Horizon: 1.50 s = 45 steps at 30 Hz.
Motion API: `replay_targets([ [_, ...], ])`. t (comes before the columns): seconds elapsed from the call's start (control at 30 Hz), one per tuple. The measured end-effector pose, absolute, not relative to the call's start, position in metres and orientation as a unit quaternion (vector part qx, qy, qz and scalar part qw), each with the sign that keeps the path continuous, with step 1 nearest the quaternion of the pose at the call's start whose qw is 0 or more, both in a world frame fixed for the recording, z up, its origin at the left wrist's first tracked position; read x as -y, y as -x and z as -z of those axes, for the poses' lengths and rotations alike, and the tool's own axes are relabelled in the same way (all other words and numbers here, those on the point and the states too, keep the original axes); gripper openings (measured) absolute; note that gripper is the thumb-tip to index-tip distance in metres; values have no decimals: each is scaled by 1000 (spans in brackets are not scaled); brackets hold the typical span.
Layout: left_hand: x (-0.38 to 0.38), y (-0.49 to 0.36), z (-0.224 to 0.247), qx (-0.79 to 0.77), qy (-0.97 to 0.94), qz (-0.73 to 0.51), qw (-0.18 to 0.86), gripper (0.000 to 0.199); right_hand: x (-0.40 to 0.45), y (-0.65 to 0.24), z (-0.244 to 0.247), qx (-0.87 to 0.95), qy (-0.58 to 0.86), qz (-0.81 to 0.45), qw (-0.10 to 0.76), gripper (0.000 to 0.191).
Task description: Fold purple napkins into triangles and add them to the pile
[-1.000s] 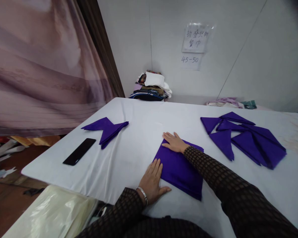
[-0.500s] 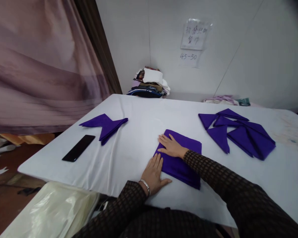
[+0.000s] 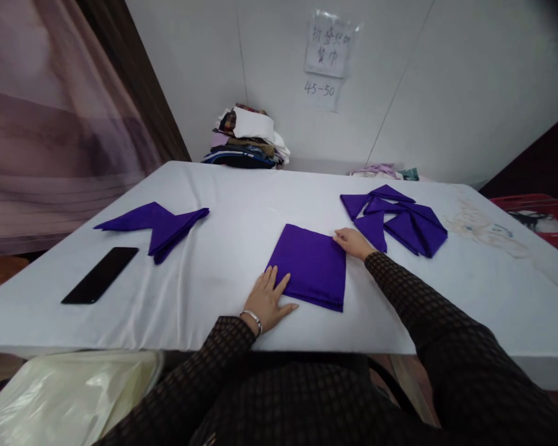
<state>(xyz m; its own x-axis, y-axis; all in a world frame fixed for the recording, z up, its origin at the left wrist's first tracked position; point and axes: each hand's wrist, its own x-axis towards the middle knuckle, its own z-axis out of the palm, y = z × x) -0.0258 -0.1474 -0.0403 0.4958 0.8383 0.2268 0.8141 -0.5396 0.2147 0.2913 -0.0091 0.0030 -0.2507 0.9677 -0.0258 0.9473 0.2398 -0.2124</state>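
Head view: the squarish purple cloth (image 3: 309, 263) lies toward the desk's (image 3: 227, 266) front edge; the left hand (image 3: 266, 300), spread, rests on its near-left corner, the right hand (image 3: 352, 242) pinches the far-right one.

There is one square (image 3: 307, 263) of purple cloth on one table (image 3: 232, 207), and it is touched by two hands: one left hand (image 3: 266, 300), which has one bracelet (image 3: 252, 320), and one right hand (image 3: 352, 243). To the left of the square lie one phone (image 3: 102, 274) and one folded shape (image 3: 174, 229), while to its right there are several folded pieces (image 3: 402, 232), which overlap, so their exact number cannot be told. Beyond the square I count two papers (image 3: 328, 49) on the wall (image 3: 446, 93) and two cloth heaps (image 3: 253, 127).
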Motion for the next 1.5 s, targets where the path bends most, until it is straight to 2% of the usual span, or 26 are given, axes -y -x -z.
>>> replay_targets([
  [0.17,131,34,37,-455,-876,-155,29,51,30,-291,-11,777,621,-99,18,38],
  [0.27,102,53,22,-493,-859,-136,5,36,43,-283,-15,758,642,-120,3,32],
  [0.4,77,77,-1,-576,-801,-157,-42,33,67,-279,-18,751,642,-154,-2,26],
  [0.47,83,77,-5,-561,-803,-198,-28,32,79,-282,-18,732,667,-140,26,31],
  [0.57,108,66,3,-519,-817,-250,19,26,98,-283,-17,729,668,-95,114,36],
  [0.67,133,57,15,-520,-807,-275,53,18,123,-266,-14,797,557,-107,206,29],
  [0.77,147,56,19,-538,-791,-282,75,13,148,-231,-12,863,426,-150,228,27],
  [0.87,147,60,16,-550,-780,-288,77,12,163,-194,-10,895,363,-163,202,29],
  [1.07,119,56,7,-522,-803,-285,47,16,169,-157,-6,910,356,-144,154,30],
  [1.27,94,53,13,-571,-798,-190,33,22,179,-153,-2,909,370,-125,149,22],
  [1.5,89,59,16,-582,-791,-185,35,21,188,-156,4,903,377,-122,164,23],
])
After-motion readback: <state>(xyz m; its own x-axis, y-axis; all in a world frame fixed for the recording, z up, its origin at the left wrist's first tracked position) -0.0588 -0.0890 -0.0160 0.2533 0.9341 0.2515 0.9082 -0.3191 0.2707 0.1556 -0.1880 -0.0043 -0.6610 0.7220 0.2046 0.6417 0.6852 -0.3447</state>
